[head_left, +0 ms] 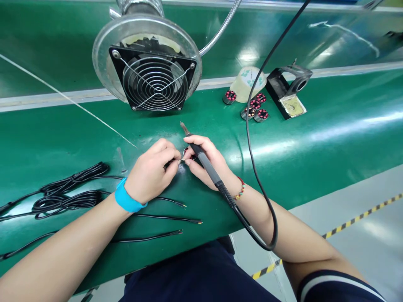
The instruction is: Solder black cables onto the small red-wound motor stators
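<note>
Pinching thin wire [183, 159] between left hand [154, 167] and right hand [222, 167] fingertips | soldering iron [208, 165] held in my right, axis slanting far-left | wire lies nearer me than iron's tip.

I count two hands [154, 170], one soldering iron [208, 165], one iron stand [279, 91], one tape roll [243, 86] and one fan [157, 90] over the desk [315, 155]. Five motor stators [261, 115] show clearly, what looks like a sixth only partly. There are two coiled cable bundles [67, 201], three loose cable ends [170, 217], one wristband [126, 199] and one beaded bracelet [242, 188].
</note>
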`<act>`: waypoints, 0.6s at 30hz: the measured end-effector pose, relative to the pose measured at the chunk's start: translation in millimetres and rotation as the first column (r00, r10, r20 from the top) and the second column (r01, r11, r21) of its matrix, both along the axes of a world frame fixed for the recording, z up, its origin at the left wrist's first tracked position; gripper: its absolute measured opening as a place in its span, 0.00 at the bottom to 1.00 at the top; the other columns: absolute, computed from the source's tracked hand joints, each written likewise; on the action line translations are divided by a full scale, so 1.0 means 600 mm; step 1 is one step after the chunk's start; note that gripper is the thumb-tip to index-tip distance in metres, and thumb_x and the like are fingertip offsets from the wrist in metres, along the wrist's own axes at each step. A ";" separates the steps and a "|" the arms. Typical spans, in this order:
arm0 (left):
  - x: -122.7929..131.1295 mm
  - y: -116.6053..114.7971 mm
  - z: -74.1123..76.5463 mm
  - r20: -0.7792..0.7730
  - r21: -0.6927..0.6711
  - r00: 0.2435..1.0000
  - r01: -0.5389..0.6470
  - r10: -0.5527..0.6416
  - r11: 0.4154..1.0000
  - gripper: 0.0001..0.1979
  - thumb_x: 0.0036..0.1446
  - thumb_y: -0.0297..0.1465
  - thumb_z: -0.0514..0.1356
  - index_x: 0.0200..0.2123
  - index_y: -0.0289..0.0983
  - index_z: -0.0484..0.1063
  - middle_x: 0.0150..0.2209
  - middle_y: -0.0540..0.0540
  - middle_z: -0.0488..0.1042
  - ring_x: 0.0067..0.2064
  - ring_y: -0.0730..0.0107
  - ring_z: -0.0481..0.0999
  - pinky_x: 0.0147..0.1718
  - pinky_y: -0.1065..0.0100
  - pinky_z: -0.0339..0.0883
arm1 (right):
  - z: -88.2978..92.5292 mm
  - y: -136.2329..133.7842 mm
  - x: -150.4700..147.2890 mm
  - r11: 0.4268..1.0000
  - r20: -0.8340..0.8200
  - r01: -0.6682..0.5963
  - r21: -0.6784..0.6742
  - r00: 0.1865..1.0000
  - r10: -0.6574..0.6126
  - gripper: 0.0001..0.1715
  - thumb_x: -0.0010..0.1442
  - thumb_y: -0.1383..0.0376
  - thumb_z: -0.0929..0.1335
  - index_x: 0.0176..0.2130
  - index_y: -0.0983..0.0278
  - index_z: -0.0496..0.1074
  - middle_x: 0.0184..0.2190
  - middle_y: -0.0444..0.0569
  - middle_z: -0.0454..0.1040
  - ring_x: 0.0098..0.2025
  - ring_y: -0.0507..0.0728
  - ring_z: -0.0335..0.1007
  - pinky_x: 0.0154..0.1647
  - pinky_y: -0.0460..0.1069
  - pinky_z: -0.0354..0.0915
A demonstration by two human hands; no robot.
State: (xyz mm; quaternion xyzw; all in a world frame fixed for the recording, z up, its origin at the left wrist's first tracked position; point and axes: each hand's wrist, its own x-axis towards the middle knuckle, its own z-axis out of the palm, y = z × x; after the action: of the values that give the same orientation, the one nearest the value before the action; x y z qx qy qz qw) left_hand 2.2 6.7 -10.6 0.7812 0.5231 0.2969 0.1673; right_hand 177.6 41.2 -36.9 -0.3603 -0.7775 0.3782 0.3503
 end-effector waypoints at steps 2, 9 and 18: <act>-0.001 0.004 -0.001 0.031 -0.061 0.999 -0.018 0.020 0.998 0.09 0.56 0.23 0.53 0.28 0.36 0.72 0.30 0.48 0.70 0.34 0.71 0.70 0.35 0.70 0.66 | 0.004 0.003 0.007 0.996 0.075 -0.028 0.089 0.997 0.022 0.26 0.56 0.74 0.65 0.53 0.57 0.61 0.36 0.43 0.76 0.45 0.57 0.68 0.52 0.57 0.60; -0.001 0.010 -0.002 0.076 -0.215 0.995 -0.048 0.066 0.975 0.07 0.52 0.24 0.53 0.26 0.36 0.70 0.29 0.49 0.69 0.29 0.73 0.67 0.31 0.70 0.63 | 0.001 0.012 0.016 0.962 0.200 -0.136 0.238 0.976 0.088 0.23 0.59 0.72 0.64 0.53 0.57 0.63 0.36 0.44 0.76 0.43 0.58 0.66 0.49 0.57 0.60; 0.000 0.009 0.001 0.099 -0.241 0.990 -0.079 0.105 0.967 0.07 0.52 0.25 0.53 0.25 0.36 0.69 0.28 0.50 0.69 0.29 0.74 0.66 0.31 0.70 0.62 | 0.003 0.007 -0.001 0.984 0.099 -0.033 0.177 0.995 0.016 0.19 0.61 0.71 0.65 0.52 0.58 0.65 0.35 0.43 0.76 0.42 0.56 0.66 0.48 0.53 0.64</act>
State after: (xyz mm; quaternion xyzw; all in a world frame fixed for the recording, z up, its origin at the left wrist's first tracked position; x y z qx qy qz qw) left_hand 2.0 12.2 -10.1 0.7130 0.5802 0.2828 0.2738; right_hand 177.0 45.2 -35.1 -0.3357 -0.8288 0.2932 0.3382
